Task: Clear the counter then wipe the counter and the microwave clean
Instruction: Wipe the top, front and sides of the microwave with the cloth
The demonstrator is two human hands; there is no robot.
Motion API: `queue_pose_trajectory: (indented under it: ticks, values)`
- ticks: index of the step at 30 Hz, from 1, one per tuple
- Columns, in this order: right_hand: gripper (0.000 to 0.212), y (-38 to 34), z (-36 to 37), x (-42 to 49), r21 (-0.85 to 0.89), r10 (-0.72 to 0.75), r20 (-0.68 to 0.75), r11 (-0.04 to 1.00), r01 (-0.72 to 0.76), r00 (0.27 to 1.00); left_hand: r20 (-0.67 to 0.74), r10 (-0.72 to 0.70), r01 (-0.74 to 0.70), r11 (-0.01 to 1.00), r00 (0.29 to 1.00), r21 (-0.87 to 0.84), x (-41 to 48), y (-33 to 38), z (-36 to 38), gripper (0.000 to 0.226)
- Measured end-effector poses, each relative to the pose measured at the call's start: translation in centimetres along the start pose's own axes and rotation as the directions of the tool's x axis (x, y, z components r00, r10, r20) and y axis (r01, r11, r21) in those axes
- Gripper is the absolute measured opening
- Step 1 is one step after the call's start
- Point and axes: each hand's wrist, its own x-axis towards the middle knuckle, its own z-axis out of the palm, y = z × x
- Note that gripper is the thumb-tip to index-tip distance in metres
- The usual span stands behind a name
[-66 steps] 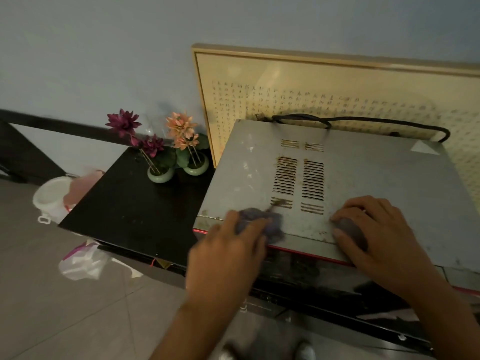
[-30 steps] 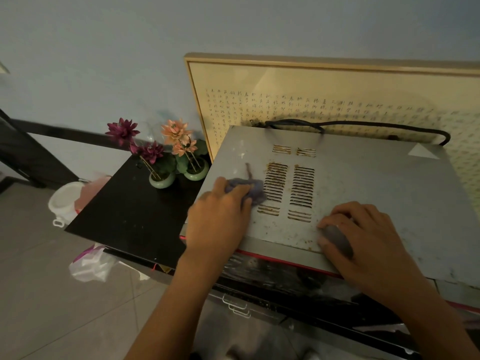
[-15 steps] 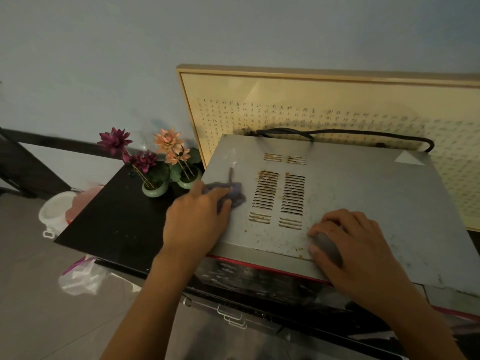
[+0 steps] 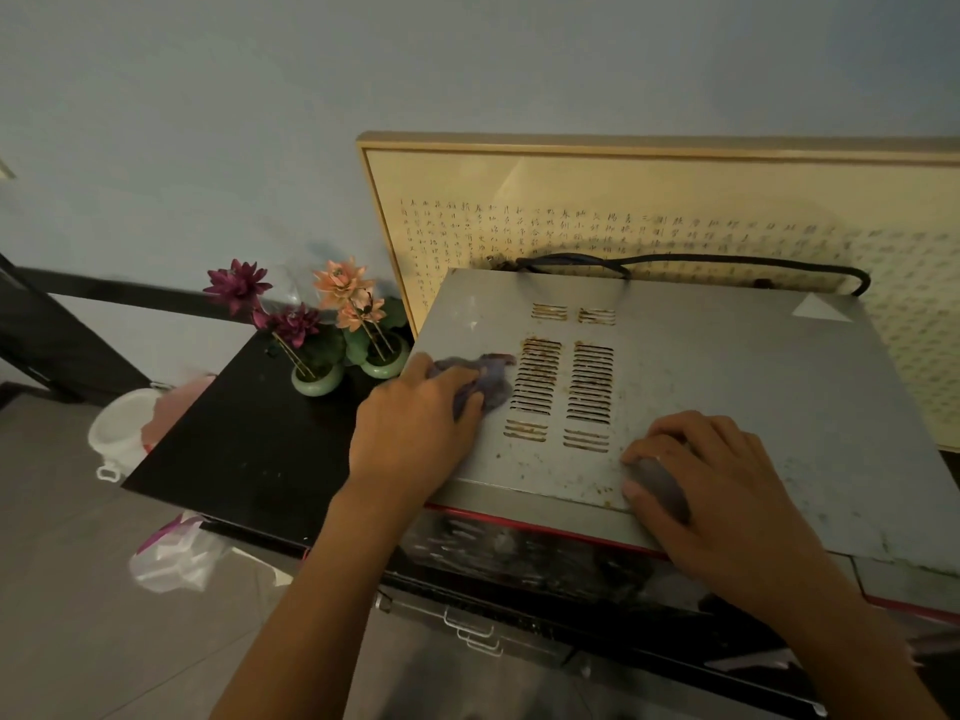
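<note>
1 white plastic tub sits on the grey floor tiles at far left, with a crumpled clear-and-pink plastic bag on the floor nearer us. Next we see the glossy black counter. It carries 2 small green ceramic pots of fake flowers, the purple-bloom pot and the orange-bloom pot, side by side at its back edge.

Just right of them stands the dusty grey metal microwave, on the counter. Our left hand lies on the left part of its top, fingers curled around a bunched purple-grey cloth pressed to the metal just beside the rust-stained vent slots. Brown specks dot the metal near the front edge.

Our right hand sits near that edge, right of the slots, fingers bent over a grey cloth wad.

1 black power cord lies along the rear edge. Behind it a gold-framed calligraphy panel stands against the pale blue wall.
</note>
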Motion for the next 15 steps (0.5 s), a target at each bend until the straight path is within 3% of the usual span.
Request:
queue_pose_trajectory:
  ticks: [3,8,11,13,15]
  values:
    - [0.034,0.0,0.0,-0.1,0.008,0.003,-0.001,1.0,-0.003,1.0,-0.006,0.114,-0.114,0.991,0.994,-0.071,-3.2,-0.5,-0.5,0.033]
    - [0.032,-0.1,-0.1,-0.1,0.021,0.003,-0.01,1.0,-0.003,1.0,-0.007,-0.153,0.153,0.988,0.988,-0.001,-2.4,-0.7,-0.4,0.038]
    - [0.031,0.0,-0.1,-0.1,0.024,0.001,-0.011,1.0,-0.001,1.0,-0.009,-0.213,0.213,0.977,0.977,0.007,2.2,0.1,0.5,0.038]
    - [0.032,0.0,-0.1,-0.1,0.019,0.002,-0.01,1.0,-0.001,1.0,0.006,-0.175,0.174,0.984,0.985,0.023,3.9,0.9,0.9,0.037]
    - [0.033,-0.1,0.0,-0.2,0.013,0.002,-0.01,1.0,-0.002,1.0,0.025,-0.048,0.047,0.998,0.999,0.046,3.4,1.6,0.7,0.037]
